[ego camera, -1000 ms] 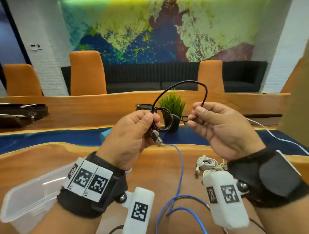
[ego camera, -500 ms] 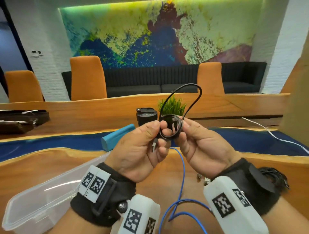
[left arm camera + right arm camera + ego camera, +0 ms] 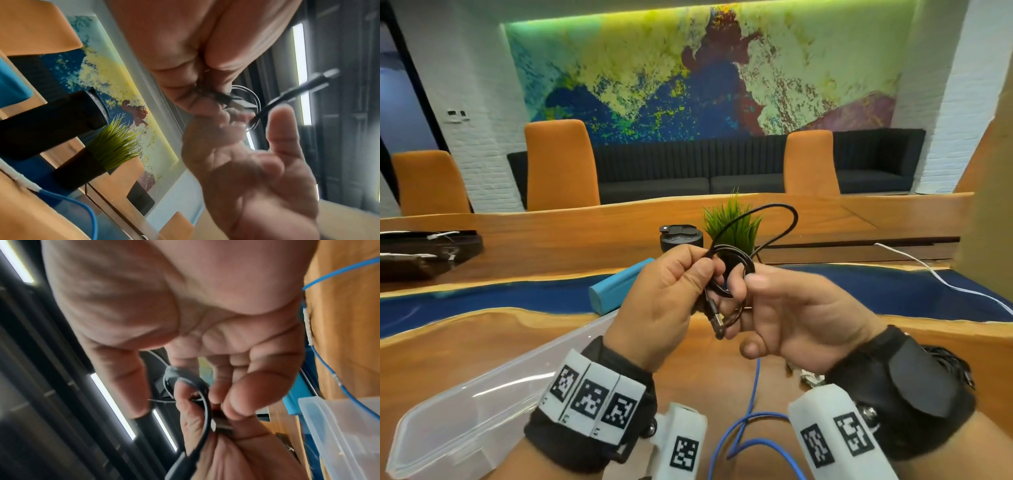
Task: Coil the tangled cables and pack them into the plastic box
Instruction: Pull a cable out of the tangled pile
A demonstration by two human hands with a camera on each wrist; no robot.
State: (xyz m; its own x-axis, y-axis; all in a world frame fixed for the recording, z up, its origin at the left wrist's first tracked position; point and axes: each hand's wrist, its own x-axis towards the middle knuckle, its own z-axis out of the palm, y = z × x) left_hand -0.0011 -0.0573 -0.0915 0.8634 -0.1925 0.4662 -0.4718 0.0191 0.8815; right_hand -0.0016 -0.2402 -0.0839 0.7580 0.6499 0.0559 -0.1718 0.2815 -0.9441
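Observation:
My left hand point(image 3: 671, 301) grips a small coil of black cable point(image 3: 748, 265) in front of me, above the wooden table. One loose loop of it arcs up to the right, and its USB plug point(image 3: 717, 322) hangs below my fingers. My right hand point(image 3: 791, 308) meets the left one, thumb and fingers curled on the coil. In the left wrist view the black cable point(image 3: 287, 95) runs between both hands. The right wrist view shows my right hand's fingers point(image 3: 236, 394) on the plug. The clear plastic box point(image 3: 448, 428) lies open at the lower left.
A blue cable point(image 3: 753, 387) snakes over the table between my wrists, with a white cable bundle point(image 3: 810, 377) under the right wrist. Behind the hands stand a blue case point(image 3: 616, 291), a black tumbler point(image 3: 681, 240) and a potted plant point(image 3: 732, 226). A white cable point(image 3: 928, 270) trails right.
My right hand has come in from the right and joined the left at the coil. The free loop has shrunk and the coil is tighter.

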